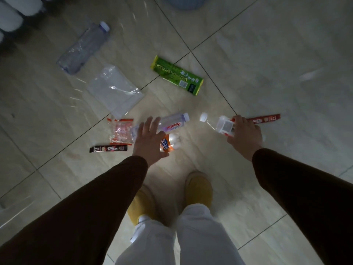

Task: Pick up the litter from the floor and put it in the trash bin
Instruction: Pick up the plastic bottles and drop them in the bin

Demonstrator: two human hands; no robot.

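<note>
Litter lies spread over the tiled floor. My right hand (245,135) is shut on a clear bottle with a white cap (215,123). My left hand (148,142), fingers spread, hovers over a clear Ganten bottle (175,121) and an orange-labelled bottle (170,143), holding neither. To the left are a red-and-clear wrapper (120,131) and a black Nescafe stick (108,148). A red Nescafe stick (264,119) pokes out behind my right hand. Farther off lie a green packet (176,75), a clear plastic bag (114,90) and a large clear bottle (84,47).
A blue bin (184,2) shows partly at the top edge. White rounded objects (17,12) fill the top left corner. My feet in yellow slippers (199,188) stand just below the bottles.
</note>
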